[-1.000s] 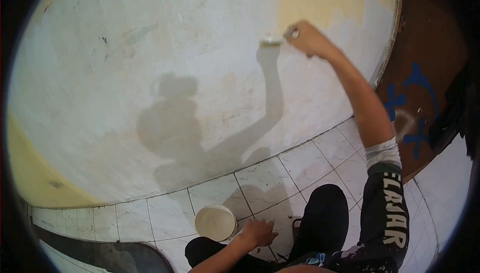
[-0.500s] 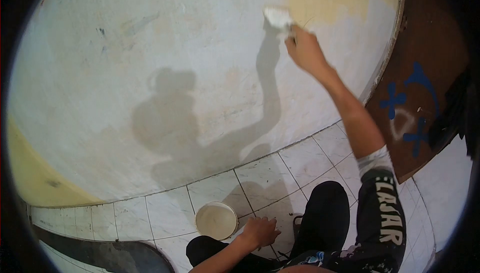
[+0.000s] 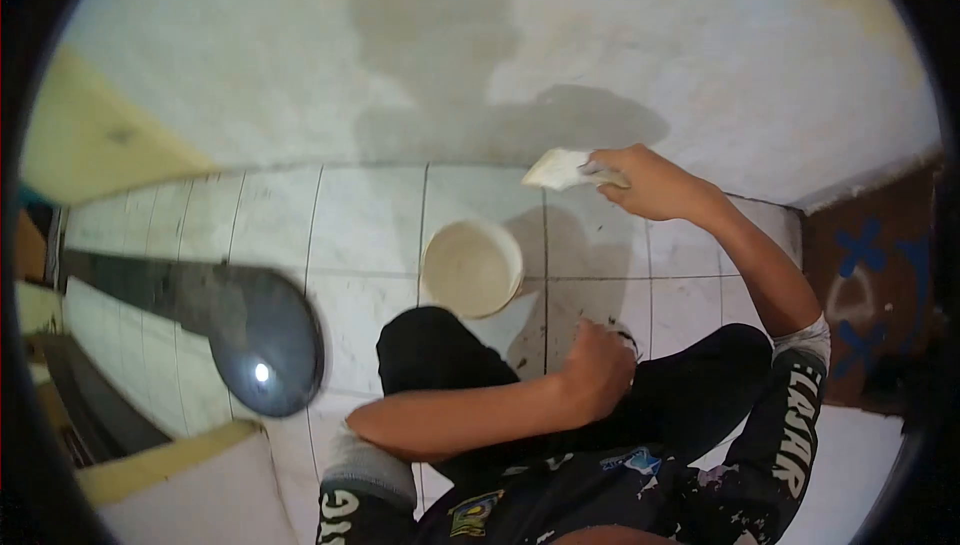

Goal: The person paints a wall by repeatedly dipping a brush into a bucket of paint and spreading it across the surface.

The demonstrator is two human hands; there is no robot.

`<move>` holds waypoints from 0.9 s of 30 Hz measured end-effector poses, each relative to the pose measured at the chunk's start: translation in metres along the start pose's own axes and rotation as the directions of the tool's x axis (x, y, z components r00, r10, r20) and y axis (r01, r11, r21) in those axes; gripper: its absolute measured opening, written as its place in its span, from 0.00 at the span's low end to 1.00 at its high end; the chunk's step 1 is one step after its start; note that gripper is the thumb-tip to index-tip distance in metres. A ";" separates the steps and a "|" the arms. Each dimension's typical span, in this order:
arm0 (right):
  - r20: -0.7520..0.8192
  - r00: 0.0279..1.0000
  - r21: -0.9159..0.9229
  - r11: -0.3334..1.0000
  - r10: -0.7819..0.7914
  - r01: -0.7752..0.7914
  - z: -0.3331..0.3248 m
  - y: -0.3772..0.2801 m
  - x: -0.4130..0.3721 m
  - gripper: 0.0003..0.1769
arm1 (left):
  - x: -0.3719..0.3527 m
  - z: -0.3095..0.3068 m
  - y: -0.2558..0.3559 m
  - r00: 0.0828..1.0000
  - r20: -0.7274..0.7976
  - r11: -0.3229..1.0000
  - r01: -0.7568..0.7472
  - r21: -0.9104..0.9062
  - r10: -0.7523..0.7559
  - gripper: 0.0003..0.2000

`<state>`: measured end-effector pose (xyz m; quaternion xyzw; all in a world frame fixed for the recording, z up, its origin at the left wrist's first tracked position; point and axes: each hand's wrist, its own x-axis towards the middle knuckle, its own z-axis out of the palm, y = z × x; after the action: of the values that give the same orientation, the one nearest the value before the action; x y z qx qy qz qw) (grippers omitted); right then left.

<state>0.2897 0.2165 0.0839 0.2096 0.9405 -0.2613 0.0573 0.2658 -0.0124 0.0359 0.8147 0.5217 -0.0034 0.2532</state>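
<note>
My right hand (image 3: 655,183) is wrapped round the handle of a paintbrush (image 3: 562,169), its wide bristles white with paint and pointing left. The brush is held in the air in front of the lower wall, to the right of and above a round paint bucket (image 3: 472,269). Pale paint coats the bucket's inside, and it stands on the tiled floor before my knees. My left hand (image 3: 600,373) hangs over my folded legs, just right of and below the bucket, with its fingers curled in and nothing visible in them.
The wall (image 3: 640,35) ahead is whitish, with a yellow patch (image 3: 110,135) at the left. A dark, round-ended slab (image 3: 265,345) lies left of the bucket. A brown panel (image 3: 870,285) with blue marks stands at the right.
My right hand has brought the paintbrush down from the wall toward the bucket. My view has tilted down, so more floor and my legs show. My left hand stays near my knees.
</note>
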 end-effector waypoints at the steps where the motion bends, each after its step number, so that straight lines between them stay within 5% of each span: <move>1: 0.039 0.999 0.015 1.000 -0.018 0.018 0.021 -0.007 0.015 0.17 | -0.002 0.004 0.003 1.000 0.000 0.998 -0.014 0.062 0.014 0.15; 3: 0.166 0.954 -0.113 0.956 -0.250 0.270 0.069 -0.016 0.044 0.18 | -0.008 0.012 0.009 1.000 -0.020 0.995 -0.005 0.100 0.007 0.15; 4: 0.184 0.949 -0.097 0.956 -0.257 0.278 0.091 -0.023 0.055 0.18 | -0.011 0.014 0.010 0.998 -0.049 0.985 -0.017 0.172 0.026 0.15; 6: 0.409 0.899 -0.153 0.959 -0.157 0.237 0.131 -0.029 0.078 0.19 | -0.008 0.006 0.009 1.000 0.003 0.992 -0.016 0.122 0.015 0.15; 9: 0.541 0.839 -0.195 0.961 -0.062 0.198 0.187 -0.035 0.102 0.17 | -0.008 0.010 0.005 0.999 0.033 0.995 0.001 0.100 -0.004 0.15; 18: 0.422 0.876 -0.230 0.907 -0.233 0.352 0.289 -0.007 0.142 0.16 | -0.011 0.009 -0.009 0.995 0.095 0.996 -0.018 0.088 0.010 0.17; 27: 0.491 0.863 -0.272 0.919 -0.121 0.284 0.267 -0.021 0.132 0.15 | -0.018 0.010 -0.015 0.996 0.065 0.994 -0.063 0.092 0.057 0.16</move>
<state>0.1607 0.1104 -0.1640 0.0265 0.9465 -0.1446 0.2874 0.2476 -0.0275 0.0258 0.8405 0.4881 -0.0457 0.2308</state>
